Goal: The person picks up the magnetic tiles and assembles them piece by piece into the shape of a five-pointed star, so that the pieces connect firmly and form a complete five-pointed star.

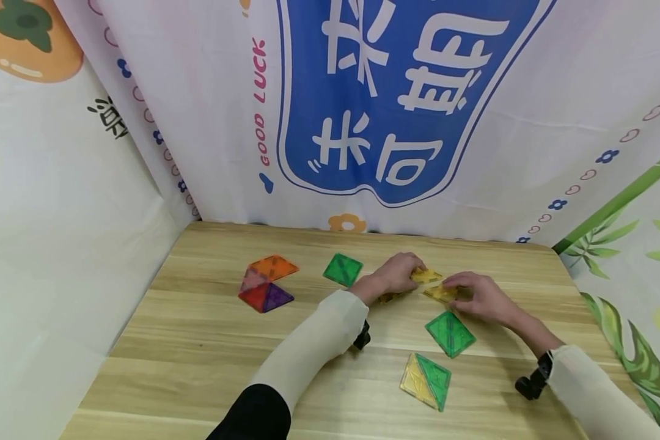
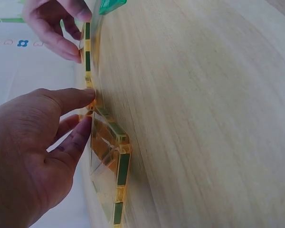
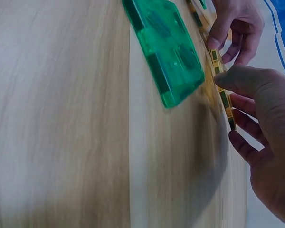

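Observation:
My left hand (image 1: 397,273) pinches a yellow translucent triangular magnetic tile (image 1: 428,275) near the back of the table. Facing it, my right hand (image 1: 481,296) grips another yellow triangular magnetic tile (image 1: 439,294) between thumb and fingers. In the head view a narrow gap shows between these two. Partly covered by my left wrist lies a further yellow tile (image 1: 389,297); the left wrist view shows yellow tile edges (image 2: 123,168) close below the left hand. A green square made of two triangles (image 1: 450,333) lies just in front of the right hand.
Left on the wooden table (image 1: 198,360) lie orange (image 1: 274,267), pink (image 1: 253,280), red (image 1: 255,297) and purple (image 1: 278,296) tiles, grouped. Another green square (image 1: 342,269) is left of my left hand. A green-and-yellow square (image 1: 426,381) lies nearer me. A printed curtain (image 1: 225,122) hangs behind.

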A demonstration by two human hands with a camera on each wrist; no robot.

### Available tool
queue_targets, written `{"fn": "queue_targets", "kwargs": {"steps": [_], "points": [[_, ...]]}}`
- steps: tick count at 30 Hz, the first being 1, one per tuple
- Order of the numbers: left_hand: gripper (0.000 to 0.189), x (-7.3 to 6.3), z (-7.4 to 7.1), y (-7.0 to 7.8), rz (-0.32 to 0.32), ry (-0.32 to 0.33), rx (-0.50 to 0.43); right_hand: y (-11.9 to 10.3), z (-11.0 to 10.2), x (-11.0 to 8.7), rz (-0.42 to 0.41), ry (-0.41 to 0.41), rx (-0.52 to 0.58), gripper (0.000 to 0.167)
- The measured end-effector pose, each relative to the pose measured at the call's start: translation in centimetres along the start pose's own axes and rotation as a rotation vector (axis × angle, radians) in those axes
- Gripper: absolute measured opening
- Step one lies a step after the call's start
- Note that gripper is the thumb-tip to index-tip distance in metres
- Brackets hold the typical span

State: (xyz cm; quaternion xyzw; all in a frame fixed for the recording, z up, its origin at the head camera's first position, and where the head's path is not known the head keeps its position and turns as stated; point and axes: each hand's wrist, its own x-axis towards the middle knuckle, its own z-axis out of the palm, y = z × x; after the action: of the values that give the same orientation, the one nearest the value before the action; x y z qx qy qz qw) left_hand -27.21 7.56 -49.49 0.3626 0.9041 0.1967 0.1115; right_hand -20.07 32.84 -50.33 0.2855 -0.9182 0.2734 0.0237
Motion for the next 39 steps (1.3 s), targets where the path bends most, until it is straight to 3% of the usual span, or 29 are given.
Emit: {"fn": "queue_targets", "kwargs": {"steps": [11,20,27,39], "points": [[0.035,-0.1,-0.1,-0.1,0.069,-0.034,0.017,-0.4,1.1,0.7,0.017,-0.041,0.020,0.033],[0.034,-0.4,-0.1,-0.2,0.052,-0.038,-0.045,-0.6,2.1,0.7,-0.022,-0.005,0.018,0.032],[0.039,-0.9,-0.3,-0.4,0.051,-0.041,-0.043,-1.1,2.2,0.9,-0.030,0.040,-0.007,0.030],[0.041,-4.1,-3.5,-2.7,0.067,-0.010,-0.013,-4.9,2.6,1.9,-0.117,-0.007,0.044,0.033]]}}
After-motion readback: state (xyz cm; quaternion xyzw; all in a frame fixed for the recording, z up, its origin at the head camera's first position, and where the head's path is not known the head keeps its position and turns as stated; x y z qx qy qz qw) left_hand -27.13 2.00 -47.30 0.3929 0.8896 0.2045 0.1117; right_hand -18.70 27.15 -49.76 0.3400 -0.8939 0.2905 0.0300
